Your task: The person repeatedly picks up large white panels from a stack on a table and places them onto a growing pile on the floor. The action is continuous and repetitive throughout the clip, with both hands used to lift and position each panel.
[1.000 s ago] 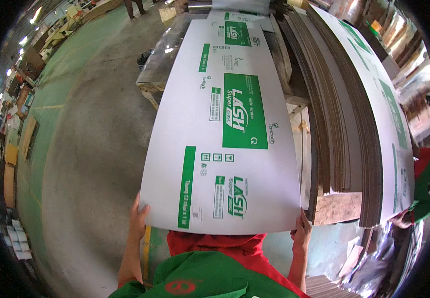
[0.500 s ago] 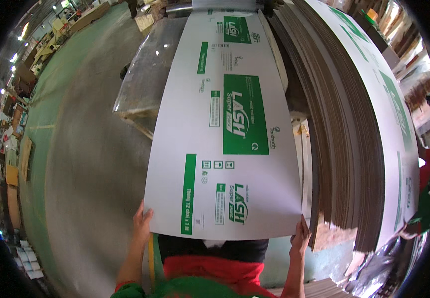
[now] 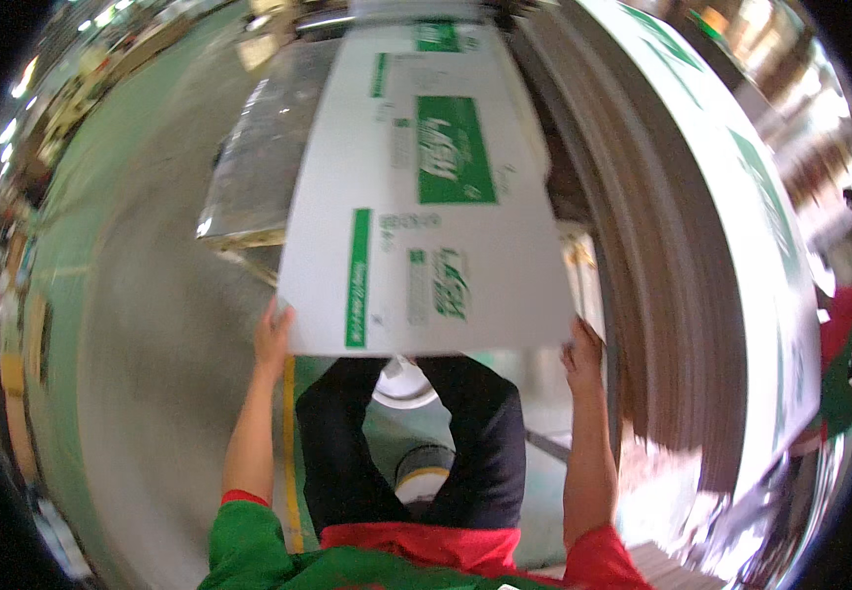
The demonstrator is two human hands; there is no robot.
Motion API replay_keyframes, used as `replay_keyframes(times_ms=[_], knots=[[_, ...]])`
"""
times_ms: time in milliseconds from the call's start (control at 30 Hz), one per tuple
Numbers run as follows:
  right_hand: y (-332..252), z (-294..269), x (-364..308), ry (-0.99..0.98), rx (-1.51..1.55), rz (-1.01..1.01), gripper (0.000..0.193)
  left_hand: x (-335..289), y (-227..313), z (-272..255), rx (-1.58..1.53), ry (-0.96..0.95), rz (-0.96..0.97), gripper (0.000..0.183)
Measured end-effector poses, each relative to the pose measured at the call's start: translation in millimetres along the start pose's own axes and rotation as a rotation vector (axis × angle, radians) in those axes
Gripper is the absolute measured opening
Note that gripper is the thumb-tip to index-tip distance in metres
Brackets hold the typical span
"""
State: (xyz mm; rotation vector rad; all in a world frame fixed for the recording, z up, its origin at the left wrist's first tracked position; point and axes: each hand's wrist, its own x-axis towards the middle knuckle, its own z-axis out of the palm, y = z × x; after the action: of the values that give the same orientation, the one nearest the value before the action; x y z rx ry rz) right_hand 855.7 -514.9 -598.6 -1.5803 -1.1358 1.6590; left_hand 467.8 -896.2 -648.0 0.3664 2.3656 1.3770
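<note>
The sheet [image 3: 426,211] slid forward, lengthwise away, left hand [image 3: 271,339] and right hand [image 3: 582,354] gripping it.

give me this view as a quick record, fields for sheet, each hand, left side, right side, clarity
sheet: white sheet with green print, lengthwise away from the person
left hand: left hand grips the near left corner, thumb on top
right hand: right hand at the near right corner, fingers curled at the edge
left side: table with a shiny surface
right side: tall stack of sheets with brown edges
clarity: blurred, small print unreadable
</note>
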Motion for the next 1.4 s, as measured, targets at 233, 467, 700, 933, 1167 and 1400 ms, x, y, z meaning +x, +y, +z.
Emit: replay_keyframes(times_ms=[233,467,700,933,1167,1400], knots=[[-81.6,-111.2,-211.1,0.251,-1.134,-1.182,0.082,-58.5,68.0,55.9,0.533,0.118,0.418,0.063],[-58.8,-310.6,-248.0,0.787,-1.433,-0.683,0.051,-246.1,83.1,138.6,0.138,-0.497,0.476,0.036],[-21.5,-258.7,-397.2,0.203,-1.292,-1.379,0.036,-438.4,194.9,199.5,-0.863,-1.319,0.161,0.083],[63.4,-453.7,-335.0,0.819,-0.581,-1.386,0.043,-502.7,206.7,139.7,-0.753,-0.785,0.203,0.032],[107.7,-506.0,-284.0,1.032,-0.322,-1.01,0.044,-535.5,101.6,-9.5,-0.568,-0.613,0.343,0.031],[61.7,-366.0,-368.9,0.344,0.028,-0.841,0.042,-538.4,42.2,-109.2,-0.549,-0.306,0.01,0.038]])
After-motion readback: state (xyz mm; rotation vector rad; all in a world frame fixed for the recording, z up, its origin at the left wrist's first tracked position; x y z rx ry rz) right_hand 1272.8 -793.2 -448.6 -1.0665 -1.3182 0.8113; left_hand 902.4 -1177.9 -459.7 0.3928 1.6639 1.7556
